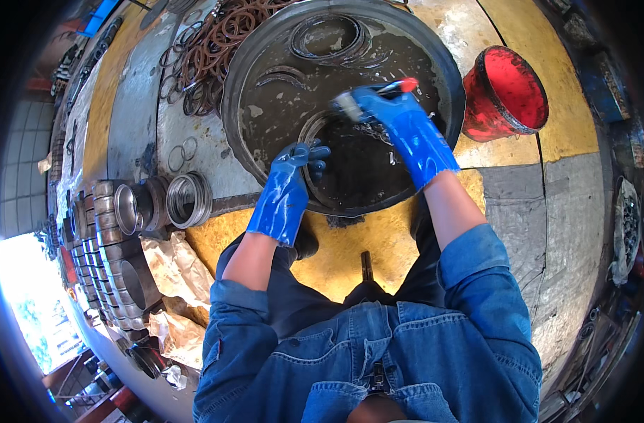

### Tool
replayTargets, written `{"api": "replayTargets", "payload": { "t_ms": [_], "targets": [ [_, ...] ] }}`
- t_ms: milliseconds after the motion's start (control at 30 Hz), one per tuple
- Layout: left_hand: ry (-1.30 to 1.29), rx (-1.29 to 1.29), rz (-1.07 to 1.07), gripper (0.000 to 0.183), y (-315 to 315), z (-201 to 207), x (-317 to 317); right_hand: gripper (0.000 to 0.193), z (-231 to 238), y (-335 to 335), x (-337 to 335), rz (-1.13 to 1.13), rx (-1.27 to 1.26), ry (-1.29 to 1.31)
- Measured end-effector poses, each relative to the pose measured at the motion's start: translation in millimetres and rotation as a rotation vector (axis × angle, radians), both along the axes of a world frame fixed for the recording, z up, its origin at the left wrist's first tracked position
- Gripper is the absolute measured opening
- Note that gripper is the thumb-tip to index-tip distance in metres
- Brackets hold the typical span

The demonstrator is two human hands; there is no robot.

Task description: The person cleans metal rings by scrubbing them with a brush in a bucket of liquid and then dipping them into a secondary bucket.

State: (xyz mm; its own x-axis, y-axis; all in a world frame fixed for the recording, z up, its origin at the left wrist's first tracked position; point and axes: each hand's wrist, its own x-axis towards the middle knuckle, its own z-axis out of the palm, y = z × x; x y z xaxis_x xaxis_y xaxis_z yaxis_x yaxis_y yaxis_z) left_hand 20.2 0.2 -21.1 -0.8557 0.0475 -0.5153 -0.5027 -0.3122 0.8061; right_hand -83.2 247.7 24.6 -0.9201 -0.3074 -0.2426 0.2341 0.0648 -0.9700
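Note:
A wide round metal tub of dark liquid stands in front of me between my legs. At its near left side, my left hand in a blue rubber glove is closed on the edge of a large metal ring, whose lower part is lost in the dark liquid. My right hand, gloved in blue too, holds a brush above the liquid; the brush's pale bristles blur with motion, and its red handle end sticks out to the right. Several thin rings lie at the tub's far side.
A red bucket stands right of the tub. Rusty rings are heaped at the far left. Shiny stacked rings, rows of metal cylinders and crumpled brown paper sit to my left.

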Motion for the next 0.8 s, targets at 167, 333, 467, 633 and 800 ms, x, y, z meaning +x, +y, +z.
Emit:
{"api": "replayTargets", "payload": {
  "t_ms": [167, 333, 467, 633, 800],
  "targets": [
    [0.147, 0.042, 0.257, 0.023, 17, 2, 0, 0.028, 10, -47, 19, 0.235, 0.083, 0.137],
    [0.086, -0.101, 0.053, 0.029, 6, 2, -6, 0.022, -38, -11, -28, -0.081, 0.466, -0.052],
    [0.079, -0.079, 0.102, 0.032, 4, 3, -2, 0.029, -35, -11, -31, 0.038, 0.139, -0.178],
    [0.187, -0.003, 0.178, 0.036, -8, -30, -2, 0.017, 16, -62, 18, 0.152, 0.034, 0.078],
    [0.084, -0.079, 0.095, 0.039, 3, -4, -5, 0.035, -19, -35, -10, 0.07, 0.11, -0.012]
  ]
}}
